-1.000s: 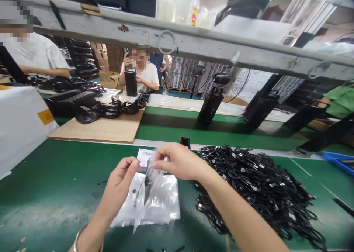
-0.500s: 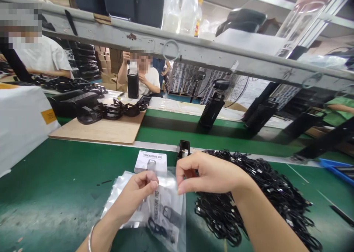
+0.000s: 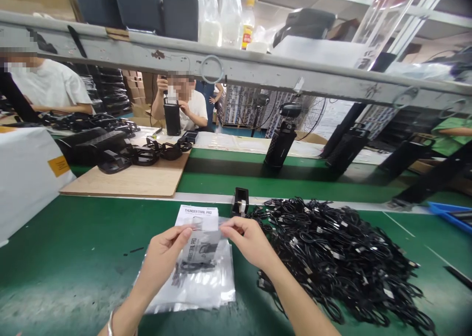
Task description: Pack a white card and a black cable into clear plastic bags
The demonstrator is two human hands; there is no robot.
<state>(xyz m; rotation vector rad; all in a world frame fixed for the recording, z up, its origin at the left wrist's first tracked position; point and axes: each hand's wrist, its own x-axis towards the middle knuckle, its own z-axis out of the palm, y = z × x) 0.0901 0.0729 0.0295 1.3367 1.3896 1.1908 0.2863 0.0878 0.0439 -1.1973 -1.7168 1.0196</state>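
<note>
My left hand (image 3: 164, 255) and my right hand (image 3: 246, 242) pinch the top edges of a transparent plastic bag (image 3: 201, 250) from either side, low over the green bench. Inside it lie a printed white card reading "Thunder Trail Pro" (image 3: 196, 218) and a coiled black cable (image 3: 191, 266). The card's top rises above my fingers. Beneath my hands lies a stack of transparent plastic bags (image 3: 206, 296). A large tangled heap of black cables (image 3: 339, 257) sits just right of my right hand, and a black tape dispenser (image 3: 239, 202) stands beyond my fingers.
A wooden board (image 3: 125, 183) carrying black moulded parts lies beyond the bench to the left, with a white box (image 3: 25, 173) at far left. Black cylinders stand on a green conveyor (image 3: 258, 178). Co-workers sit beyond, under a grey metal shelf beam (image 3: 236, 65).
My hands have come closer together and now pinch the bag's top edges. The bag has dropped lower over the stack, and the card now stands upright above my fingers.
</note>
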